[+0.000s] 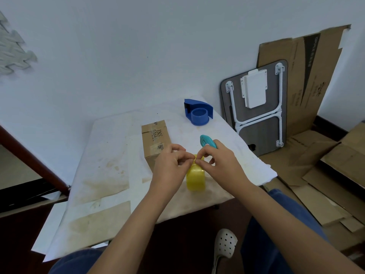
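Observation:
A yellow roll of tape (pixel 195 179) stands on edge on the small white-covered table (pixel 110 155). My left hand (pixel 170 167) and my right hand (pixel 219 161) meet at the roll's top, and the fingertips of both pinch at the tape there. My right hand also holds a teal box cutter (pixel 206 141), whose tip sticks up behind the fingers. A small brown cardboard box (pixel 155 142) lies just behind my left hand.
A blue tape dispenser (pixel 198 111) sits at the table's far right corner. A folded lap table (pixel 256 109) and flattened cardboard (pixel 316 76) lean on the wall to the right. More cardboard covers the floor on the right. My knees and a white shoe (pixel 225 246) are below the table.

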A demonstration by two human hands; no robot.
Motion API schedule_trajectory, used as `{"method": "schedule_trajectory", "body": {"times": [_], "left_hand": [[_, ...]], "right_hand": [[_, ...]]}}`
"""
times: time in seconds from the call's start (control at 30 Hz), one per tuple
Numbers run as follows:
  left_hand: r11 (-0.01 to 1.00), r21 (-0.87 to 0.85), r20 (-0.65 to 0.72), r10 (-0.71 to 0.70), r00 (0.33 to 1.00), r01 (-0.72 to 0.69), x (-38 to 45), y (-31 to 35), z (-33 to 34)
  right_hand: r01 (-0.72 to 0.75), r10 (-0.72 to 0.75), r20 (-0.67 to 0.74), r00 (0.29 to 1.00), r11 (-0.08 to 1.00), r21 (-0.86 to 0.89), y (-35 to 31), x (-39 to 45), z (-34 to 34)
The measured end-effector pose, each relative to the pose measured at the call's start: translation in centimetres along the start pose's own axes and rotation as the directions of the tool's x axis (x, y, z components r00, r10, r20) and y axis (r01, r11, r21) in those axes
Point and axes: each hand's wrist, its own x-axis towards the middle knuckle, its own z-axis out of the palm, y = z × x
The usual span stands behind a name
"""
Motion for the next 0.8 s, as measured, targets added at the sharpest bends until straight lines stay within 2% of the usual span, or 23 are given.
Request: {"method": "schedule_trajectory", "body": {"times": [0.2,0.37,0.5,0.67,0.8], "left_hand": [[0.995,0.094,0.01,-0.041,0.999,0.04,0.4,0.0,0.1],[0.963,-0.123,0.097,-0.23,0.968,0.241,0.9,-0.6,0.3],[0.839,-0.395,0.184,-0.327,0.927,0.374,0.7,-0.5,0.4],[0.778,-0.484,0.161,-0.372,0.914,0.402,0.1,-0.5,1.3],[0.701,-0.554,0.2,-0.413,0.889,0.45,-0.3,-0.7,1.6]], "right_hand": [[-0.014,0.014,0.017,1.0,1.0,0.023,0.0,-0.3,-0.1],[-0.038,0.038,0.005,0.999,0.999,0.039,0.1,0.0,0.2],[-0.074,0.076,-0.021,0.997,0.993,0.091,0.5,0.1,0.7],[-0.171,0.188,-0.105,0.977,0.973,0.156,0.8,-0.6,1.6],[-0.307,0.331,-0.039,0.943,0.909,0.284,0.8,-0.7,1.9]]}}
